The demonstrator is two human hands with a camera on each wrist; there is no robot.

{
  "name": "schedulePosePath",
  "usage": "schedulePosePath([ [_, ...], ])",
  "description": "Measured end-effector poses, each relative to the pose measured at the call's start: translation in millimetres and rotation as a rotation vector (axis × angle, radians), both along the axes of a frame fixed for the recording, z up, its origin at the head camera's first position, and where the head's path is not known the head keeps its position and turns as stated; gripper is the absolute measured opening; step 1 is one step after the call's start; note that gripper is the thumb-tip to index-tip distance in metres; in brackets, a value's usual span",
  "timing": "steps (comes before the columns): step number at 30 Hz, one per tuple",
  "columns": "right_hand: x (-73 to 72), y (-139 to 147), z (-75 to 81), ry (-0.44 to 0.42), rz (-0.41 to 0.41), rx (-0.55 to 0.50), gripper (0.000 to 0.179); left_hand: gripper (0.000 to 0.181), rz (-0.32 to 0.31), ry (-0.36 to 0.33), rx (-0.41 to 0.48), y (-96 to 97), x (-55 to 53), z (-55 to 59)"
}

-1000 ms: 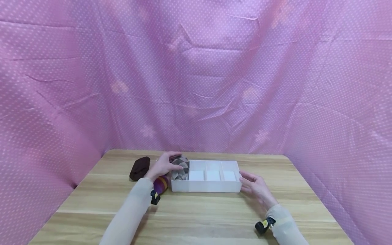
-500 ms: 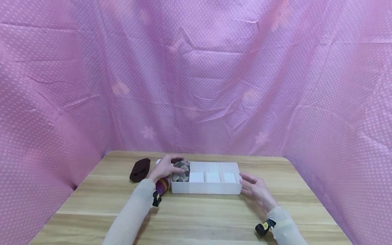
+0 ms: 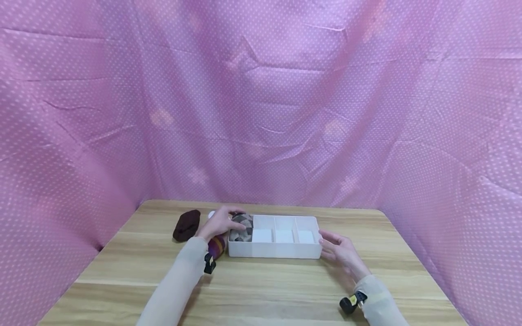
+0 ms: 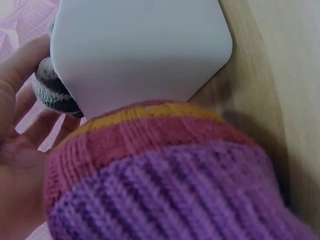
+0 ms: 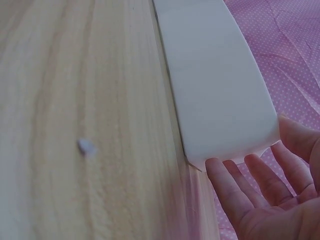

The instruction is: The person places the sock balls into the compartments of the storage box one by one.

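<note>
In the head view, a white box (image 3: 273, 250) with several compartments stands on the table. A rolled-up grey and brown checkered sock (image 3: 241, 234) sits in its leftmost compartment. My left hand (image 3: 218, 224) holds this sock from above, thumb at the front and fingers at the back. Beneath the left wrist lies a rolled purple, red and yellow sock (image 3: 216, 246), whose ribbed knit (image 4: 175, 190) fills the lower left wrist view. My right hand (image 3: 342, 251) touches the box's right end with extended fingers (image 5: 225, 187), the thumb up near the rim.
A dark brown rolled sock (image 3: 186, 225) lies on the wooden table (image 3: 277, 290), left of the left hand. Behind that hand shows part of a small white round thing (image 3: 210, 214). A pink dotted curtain (image 3: 261, 113) surrounds the table's back and sides.
The checkered sock has sunk a little deeper into the leftmost compartment, and the left hand has shifted slightly right with it. The right hand stays at the box's end.
</note>
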State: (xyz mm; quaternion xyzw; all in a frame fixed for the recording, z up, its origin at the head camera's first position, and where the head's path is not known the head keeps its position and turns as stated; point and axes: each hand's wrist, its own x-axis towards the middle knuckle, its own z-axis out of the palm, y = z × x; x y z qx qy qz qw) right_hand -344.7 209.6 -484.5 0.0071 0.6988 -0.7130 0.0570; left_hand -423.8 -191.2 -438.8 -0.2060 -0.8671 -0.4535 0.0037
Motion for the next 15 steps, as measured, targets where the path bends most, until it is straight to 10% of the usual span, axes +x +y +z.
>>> schedulePosePath([
  [15,-2.2,-1,-2.2,-0.008,-0.002,-0.01,0.056,0.048,0.003,-0.079,0.002,-0.2,1.8,-6.9],
])
